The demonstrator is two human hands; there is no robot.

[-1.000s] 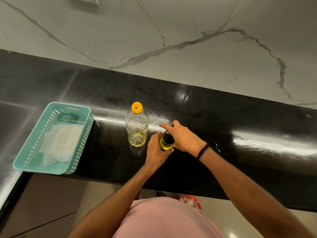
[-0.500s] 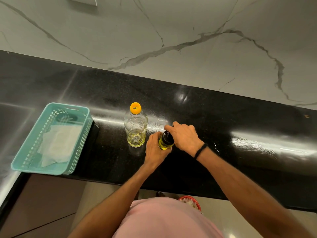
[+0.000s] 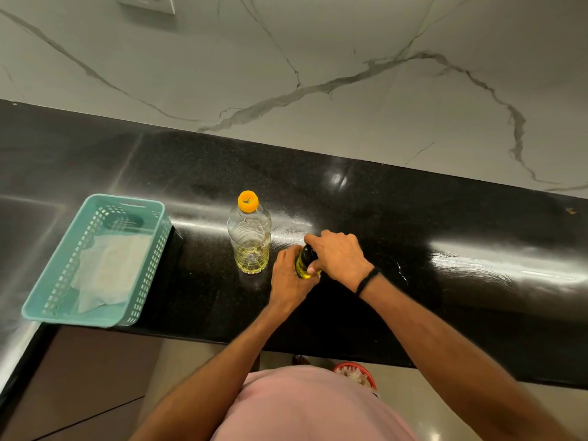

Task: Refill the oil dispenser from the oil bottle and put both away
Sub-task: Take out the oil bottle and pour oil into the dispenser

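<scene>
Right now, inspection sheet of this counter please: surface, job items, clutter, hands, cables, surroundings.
Surface: black counter, glossy, glare streaks.
Job's things: oil bottle upright, orange cap on, little oil left; oil dispenser upright beside it, holding yellow oil.
Clutter: teal basket at the left end, white cloth inside.
Hands: left hand grips the dispenser body; right hand grips its dark top.
Cables: nothing seen.
Surroundings: veined marble wall, switch plate at top; red container on the floor below.

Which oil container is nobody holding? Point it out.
The orange-capped bottle, standing alone; the left hand and right hand both grip the dark-topped dispenser.
</scene>
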